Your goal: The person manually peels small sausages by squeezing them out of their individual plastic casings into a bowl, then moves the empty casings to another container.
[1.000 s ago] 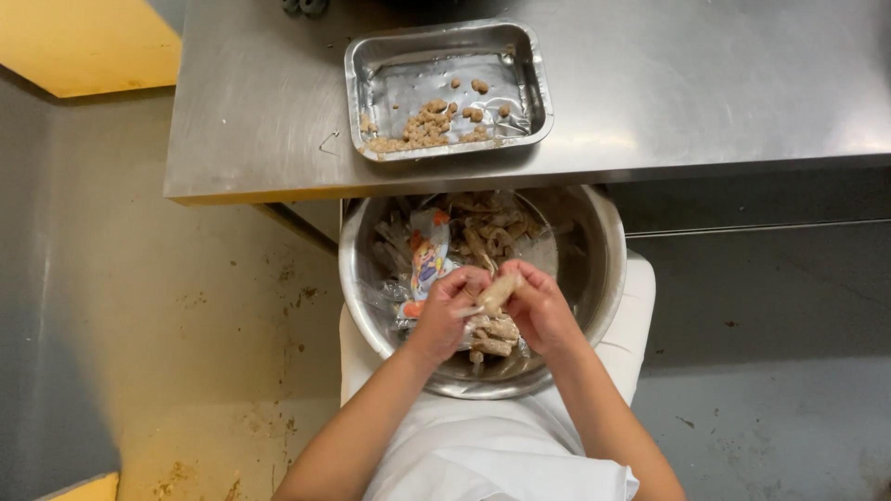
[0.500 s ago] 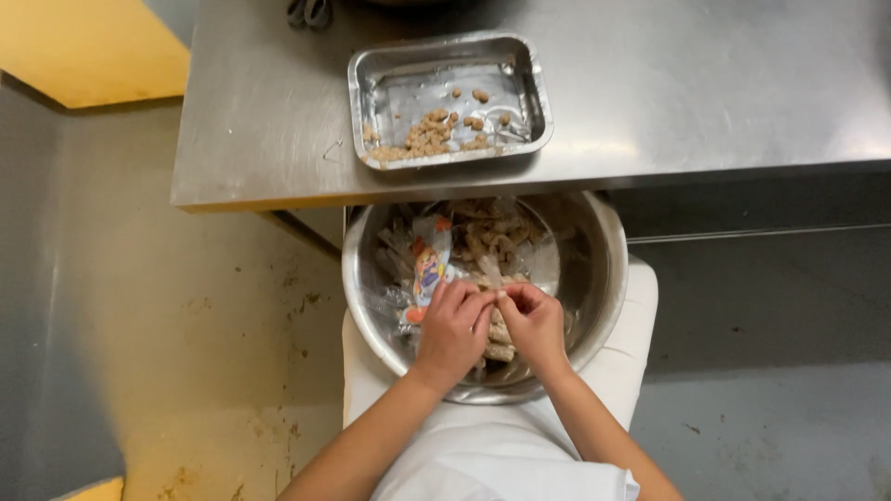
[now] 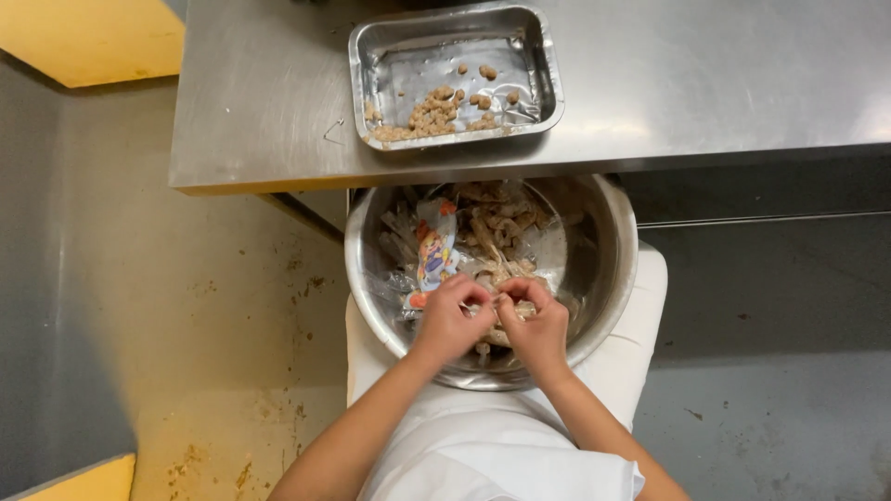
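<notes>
Between the two sets of fingers, low in the big steel bowl [image 3: 608, 278], a single pale shrimp-like piece [image 3: 497, 299] is pinched from both sides. The left hand [image 3: 450, 320] and the right hand [image 3: 535, 325] meet over it, fingertips curled in and closed on the piece, thumbs pressed near each other; they look to be peeling or pulling it apart, though the exact grip is too small to make out.

Just beyond the fingers, deeper in the bowl, lies a heap of more pieces [image 3: 497, 223] mixed with crumpled clear plastic and a colourful printed wrapper [image 3: 432, 250]. Farther out still, on the steel desk [image 3: 705, 83], sits a shallow metal tray [image 3: 371, 65] holding a small scatter of brownish bits [image 3: 436, 116] along its near edge.

Judging by that, the work seems at an early-to-middle stage: only a thin layer has gathered in the tray, while the bowl remains well stocked with pieces awaiting handling.
</notes>
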